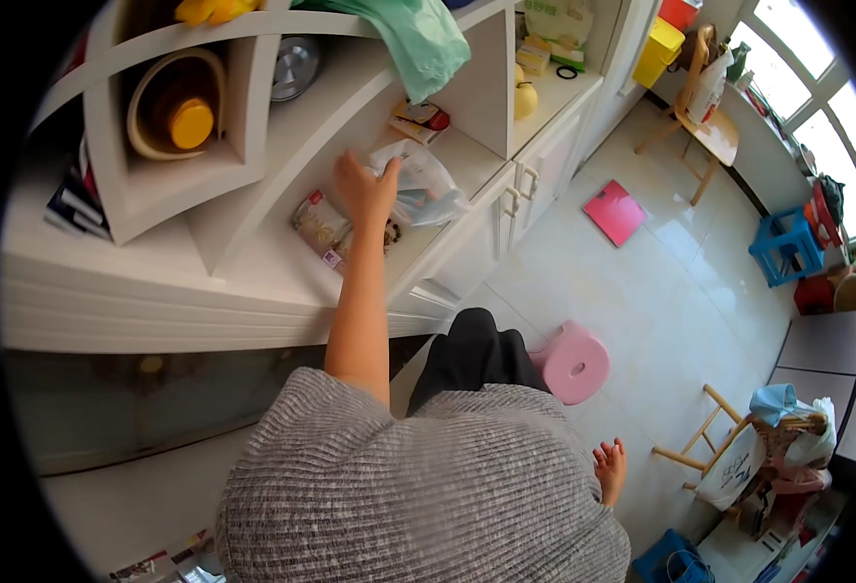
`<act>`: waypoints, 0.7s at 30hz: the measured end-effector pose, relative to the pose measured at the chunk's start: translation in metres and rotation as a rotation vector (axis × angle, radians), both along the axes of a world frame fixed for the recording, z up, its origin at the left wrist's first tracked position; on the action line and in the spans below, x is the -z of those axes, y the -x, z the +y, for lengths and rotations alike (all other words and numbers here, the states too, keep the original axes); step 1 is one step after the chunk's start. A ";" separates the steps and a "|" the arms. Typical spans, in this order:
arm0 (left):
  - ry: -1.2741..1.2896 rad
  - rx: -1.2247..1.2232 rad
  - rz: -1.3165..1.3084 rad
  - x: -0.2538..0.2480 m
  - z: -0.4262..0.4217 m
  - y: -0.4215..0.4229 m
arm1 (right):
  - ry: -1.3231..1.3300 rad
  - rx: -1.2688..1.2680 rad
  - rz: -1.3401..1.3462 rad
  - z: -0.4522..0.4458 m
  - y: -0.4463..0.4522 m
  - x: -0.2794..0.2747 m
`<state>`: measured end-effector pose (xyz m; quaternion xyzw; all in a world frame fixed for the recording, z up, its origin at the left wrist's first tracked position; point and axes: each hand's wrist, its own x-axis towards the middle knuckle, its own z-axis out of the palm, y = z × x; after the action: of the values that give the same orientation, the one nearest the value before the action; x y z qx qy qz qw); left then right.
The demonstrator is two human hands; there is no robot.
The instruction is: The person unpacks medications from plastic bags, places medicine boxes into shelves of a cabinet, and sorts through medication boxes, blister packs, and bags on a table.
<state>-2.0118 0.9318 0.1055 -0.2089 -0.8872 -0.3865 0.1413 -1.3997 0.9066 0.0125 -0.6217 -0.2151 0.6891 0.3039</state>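
Note:
My left hand [365,189] reaches into a white shelf compartment, thumb apart from the fingers, with nothing visible in its grasp. Right beside the thumb lies a crumpled clear plastic bag [418,183]; whether they touch I cannot tell. A printed packet [321,225] in red and beige rests under the left forearm, partly hidden by it. Next to the wrist is a dark beaded string [392,235]. Behind the bag sits a small yellow and red box [420,120]. My right hand [610,471] hangs low at my side, fingers loosely apart, touching nothing.
A green plastic bag [413,44] droops over the upper shelf edge. White cabinet doors [477,243] stand below. On the tiled floor are a pink stool [576,364], a pink square scale-like slab [615,213], a blue stool [787,245] and a loaded wooden chair [729,466].

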 end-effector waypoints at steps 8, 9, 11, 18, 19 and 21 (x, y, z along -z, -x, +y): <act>0.086 -0.077 -0.286 0.010 -0.018 -0.010 | 0.006 -0.044 -0.038 -0.003 -0.022 0.006; 0.139 -0.097 -0.292 0.001 -0.018 -0.012 | 0.006 -0.055 -0.043 -0.002 -0.023 0.006; 0.264 -0.067 -0.350 -0.010 -0.018 -0.012 | 0.006 -0.067 -0.052 -0.002 -0.023 0.006; -0.018 0.008 -0.419 0.041 -0.011 0.037 | 0.020 -0.052 -0.036 -0.006 -0.015 0.010; -0.180 0.010 -0.522 0.039 -0.006 0.036 | 0.025 -0.052 -0.043 -0.008 -0.013 0.011; -0.501 0.010 -0.729 0.036 -0.001 0.035 | 0.042 -0.051 -0.071 -0.011 -0.008 0.010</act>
<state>-2.0464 0.9307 0.0695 -0.0225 -0.7570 -0.6387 -0.1362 -1.3921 0.8960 0.0021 -0.6463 -0.2269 0.6786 0.2651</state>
